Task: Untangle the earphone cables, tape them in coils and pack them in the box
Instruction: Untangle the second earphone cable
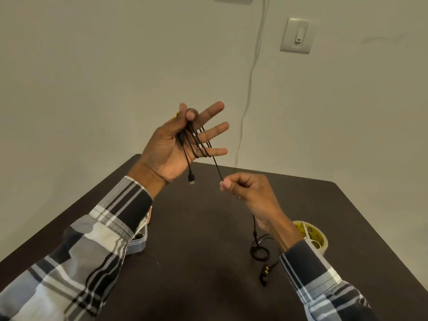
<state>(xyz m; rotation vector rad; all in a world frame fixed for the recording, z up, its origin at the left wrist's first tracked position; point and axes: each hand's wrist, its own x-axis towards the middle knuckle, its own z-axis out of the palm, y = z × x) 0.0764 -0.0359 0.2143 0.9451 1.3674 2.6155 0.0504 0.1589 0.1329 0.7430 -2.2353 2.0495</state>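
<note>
My left hand is raised, fingers spread, with the thin black earphone cable looped round them and pinned by my thumb. My right hand pinches the cable's free length. The clear plastic box sits on the dark brown table beneath my left sleeve.

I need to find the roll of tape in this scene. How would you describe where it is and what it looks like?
Start at the dark brown table and follow its right side, just past the person's right wrist. The roll of tape lies there, partly hidden behind the plaid sleeve. Unlike the thin black earphone cable coiled to its left, it is a thick, pale yellowish ring with dark print on its inner core.
</note>
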